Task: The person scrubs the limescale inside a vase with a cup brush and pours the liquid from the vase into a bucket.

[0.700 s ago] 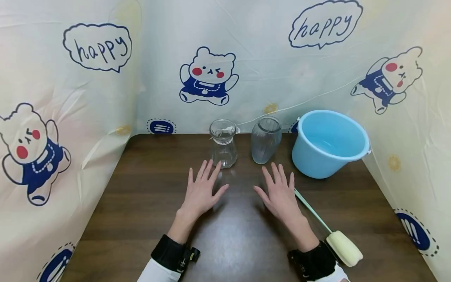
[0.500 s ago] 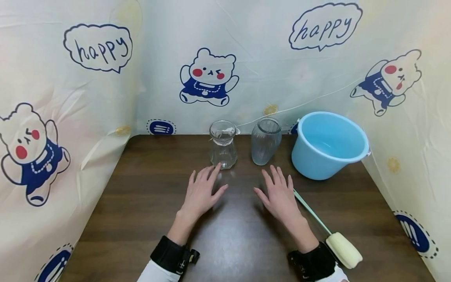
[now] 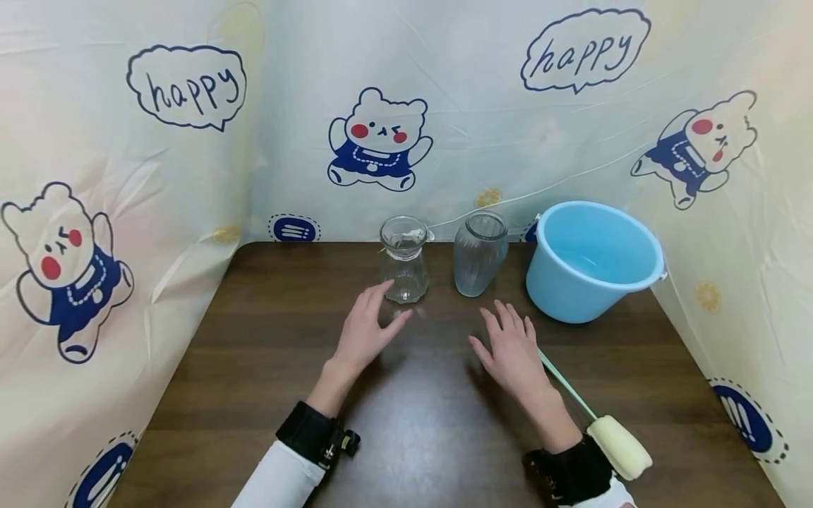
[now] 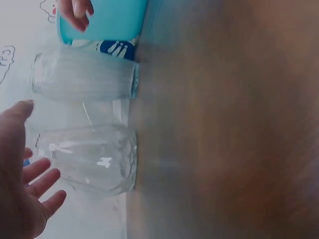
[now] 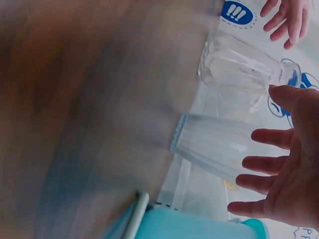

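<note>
Fingers (image 3: pixel 382 288) of the left hand (image 3: pixel 360 335) were relaxed and apart from the thumb, empty, and reached toward a clear glass vase (image 3: pixel 408 276) with a flared rim; whether a fingertip touched it could not be told. The right hand (image 3: pixel 514 356) had its fingers spread wide and held nothing, with the ribbed glass vase (image 3: pixel 478 262) and the blue bucket (image 3: pixel 568 293) in front of it. Both vases stood upright near the far edge of the dark surface (image 3: pixel 419 430), side by side but apart, the bucket right of them. A sponge brush (image 3: pixel 619 446) lay beside the right forearm, its green handle running up toward that hand. Behind everything hung a pale cloth (image 3: pixel 286 141) printed with bears.
</note>
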`<move>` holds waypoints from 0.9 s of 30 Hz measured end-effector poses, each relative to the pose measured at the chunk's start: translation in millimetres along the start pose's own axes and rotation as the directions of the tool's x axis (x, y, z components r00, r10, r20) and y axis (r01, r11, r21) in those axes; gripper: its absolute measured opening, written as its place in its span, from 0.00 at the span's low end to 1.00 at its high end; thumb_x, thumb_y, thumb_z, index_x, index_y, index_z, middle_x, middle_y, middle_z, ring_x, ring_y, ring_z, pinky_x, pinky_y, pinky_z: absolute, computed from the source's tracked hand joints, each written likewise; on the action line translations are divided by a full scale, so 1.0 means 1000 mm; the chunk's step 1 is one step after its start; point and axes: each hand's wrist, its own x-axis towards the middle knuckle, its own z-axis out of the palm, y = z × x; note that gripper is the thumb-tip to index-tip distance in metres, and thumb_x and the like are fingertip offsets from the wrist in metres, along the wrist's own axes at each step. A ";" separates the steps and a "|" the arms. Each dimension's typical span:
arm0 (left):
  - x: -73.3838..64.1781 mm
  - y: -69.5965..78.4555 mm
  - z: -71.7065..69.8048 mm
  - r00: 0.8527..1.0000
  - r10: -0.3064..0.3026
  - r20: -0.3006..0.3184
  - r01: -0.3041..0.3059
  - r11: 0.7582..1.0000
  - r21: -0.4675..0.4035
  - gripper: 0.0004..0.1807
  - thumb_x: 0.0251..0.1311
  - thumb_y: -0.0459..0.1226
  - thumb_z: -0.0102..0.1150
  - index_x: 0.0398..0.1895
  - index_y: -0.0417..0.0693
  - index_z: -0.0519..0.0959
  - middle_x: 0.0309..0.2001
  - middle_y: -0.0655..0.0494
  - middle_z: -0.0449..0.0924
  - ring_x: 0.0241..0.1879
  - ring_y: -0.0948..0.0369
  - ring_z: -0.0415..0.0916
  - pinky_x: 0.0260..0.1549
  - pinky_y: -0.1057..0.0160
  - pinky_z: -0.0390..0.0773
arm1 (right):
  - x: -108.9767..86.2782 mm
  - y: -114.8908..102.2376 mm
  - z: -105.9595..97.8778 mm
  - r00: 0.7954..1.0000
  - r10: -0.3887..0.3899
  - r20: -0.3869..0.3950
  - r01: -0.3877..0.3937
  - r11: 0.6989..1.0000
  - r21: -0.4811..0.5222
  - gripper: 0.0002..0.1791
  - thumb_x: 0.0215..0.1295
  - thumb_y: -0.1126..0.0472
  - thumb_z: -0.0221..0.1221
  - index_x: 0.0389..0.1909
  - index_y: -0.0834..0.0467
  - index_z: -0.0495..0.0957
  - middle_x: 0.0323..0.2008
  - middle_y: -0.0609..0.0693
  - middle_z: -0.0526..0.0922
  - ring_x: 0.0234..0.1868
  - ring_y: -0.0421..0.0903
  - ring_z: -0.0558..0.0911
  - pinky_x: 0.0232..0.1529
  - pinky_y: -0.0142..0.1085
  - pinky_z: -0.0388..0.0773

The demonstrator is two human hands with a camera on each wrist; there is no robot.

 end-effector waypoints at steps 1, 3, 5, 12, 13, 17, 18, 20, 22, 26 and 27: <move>0.006 -0.002 -0.001 1.000 -0.016 -0.021 0.015 0.999 -0.032 0.38 0.58 0.55 0.61 0.67 0.45 0.68 0.59 0.45 0.75 0.58 0.53 0.70 0.55 0.49 0.74 | 0.000 0.002 -0.002 1.000 0.004 0.000 -0.004 1.000 0.002 0.34 0.68 0.43 0.54 0.66 0.61 0.69 0.68 0.67 0.64 0.69 0.63 0.59 0.64 0.66 0.58; 0.016 -0.006 -0.002 0.997 -0.048 -0.059 0.043 0.995 -0.085 0.37 0.58 0.54 0.62 0.66 0.44 0.69 0.58 0.47 0.75 0.57 0.54 0.71 0.55 0.50 0.74 | 0.001 0.005 -0.006 1.000 0.015 -0.002 -0.015 1.000 0.006 0.33 0.67 0.44 0.55 0.66 0.61 0.69 0.68 0.67 0.65 0.68 0.63 0.60 0.63 0.66 0.58; 0.027 -0.010 -0.003 0.993 -0.083 -0.087 0.070 0.988 -0.140 0.37 0.57 0.54 0.63 0.65 0.44 0.70 0.56 0.47 0.76 0.55 0.55 0.71 0.54 0.50 0.74 | 0.001 0.008 -0.010 1.000 0.026 0.000 -0.026 1.000 0.012 0.33 0.67 0.44 0.55 0.65 0.62 0.69 0.67 0.68 0.65 0.68 0.63 0.60 0.63 0.66 0.59; 0.051 -0.015 0.001 0.976 -0.206 -0.073 0.175 0.938 -0.299 0.42 0.53 0.58 0.64 0.66 0.46 0.67 0.57 0.46 0.75 0.56 0.56 0.71 0.55 0.48 0.74 | -0.002 0.014 -0.018 0.998 0.055 0.005 -0.055 0.998 0.015 0.34 0.67 0.45 0.56 0.65 0.64 0.69 0.66 0.68 0.66 0.66 0.63 0.62 0.63 0.64 0.60; 0.054 -0.015 0.003 0.974 -0.217 -0.066 0.187 0.932 -0.311 0.43 0.52 0.59 0.64 0.67 0.47 0.65 0.58 0.46 0.74 0.57 0.56 0.70 0.55 0.48 0.73 | -0.002 0.014 -0.019 0.998 0.058 0.008 -0.058 0.998 0.015 0.34 0.67 0.45 0.56 0.65 0.64 0.69 0.67 0.68 0.66 0.66 0.63 0.62 0.63 0.64 0.60; 0.065 -0.017 0.012 0.965 -0.261 -0.037 0.233 0.912 -0.338 0.51 0.49 0.61 0.65 0.73 0.50 0.57 0.64 0.47 0.67 0.61 0.57 0.65 0.59 0.49 0.71 | -0.003 0.015 -0.019 0.998 0.065 0.018 -0.065 0.998 0.013 0.34 0.66 0.45 0.57 0.65 0.64 0.69 0.66 0.68 0.66 0.66 0.63 0.62 0.63 0.65 0.60; 0.068 -0.017 0.014 0.963 -0.267 -0.030 0.241 0.910 -0.337 0.52 0.49 0.62 0.65 0.74 0.51 0.56 0.65 0.48 0.65 0.62 0.57 0.64 0.60 0.50 0.70 | -0.003 0.015 -0.019 0.998 0.067 0.020 -0.067 0.998 0.013 0.34 0.66 0.45 0.57 0.65 0.64 0.69 0.66 0.68 0.66 0.66 0.63 0.62 0.63 0.64 0.60; 0.074 -0.018 0.019 0.962 -0.272 -0.021 0.249 0.907 -0.340 0.53 0.48 0.62 0.66 0.74 0.52 0.55 0.66 0.49 0.63 0.64 0.55 0.62 0.61 0.50 0.69 | -0.003 0.015 -0.019 0.997 0.069 0.019 -0.069 0.998 0.011 0.34 0.66 0.45 0.57 0.65 0.64 0.69 0.66 0.68 0.67 0.66 0.63 0.63 0.63 0.64 0.62; 0.079 -0.018 0.022 0.962 -0.272 -0.021 0.248 0.904 -0.348 0.52 0.47 0.61 0.66 0.73 0.51 0.57 0.66 0.50 0.63 0.64 0.54 0.62 0.61 0.48 0.68 | -0.003 0.015 -0.018 0.998 0.066 0.018 -0.066 0.998 0.015 0.34 0.66 0.45 0.57 0.65 0.64 0.69 0.66 0.68 0.67 0.66 0.63 0.63 0.63 0.64 0.62; 0.086 -0.018 0.026 0.959 -0.281 -0.030 0.250 0.894 -0.373 0.51 0.47 0.60 0.68 0.70 0.46 0.59 0.64 0.50 0.66 0.63 0.55 0.62 0.61 0.48 0.68 | -0.003 0.015 -0.017 0.998 0.061 0.018 -0.061 0.998 0.015 0.34 0.66 0.46 0.57 0.65 0.64 0.69 0.65 0.68 0.67 0.65 0.62 0.64 0.63 0.63 0.63; 0.087 -0.018 0.026 0.958 -0.286 -0.032 0.254 0.891 -0.377 0.51 0.47 0.60 0.68 0.70 0.45 0.60 0.63 0.51 0.66 0.63 0.56 0.63 0.61 0.48 0.68 | -0.003 0.015 -0.016 0.998 0.058 0.018 -0.058 0.998 0.016 0.34 0.66 0.46 0.57 0.65 0.65 0.69 0.65 0.68 0.67 0.66 0.63 0.64 0.63 0.63 0.63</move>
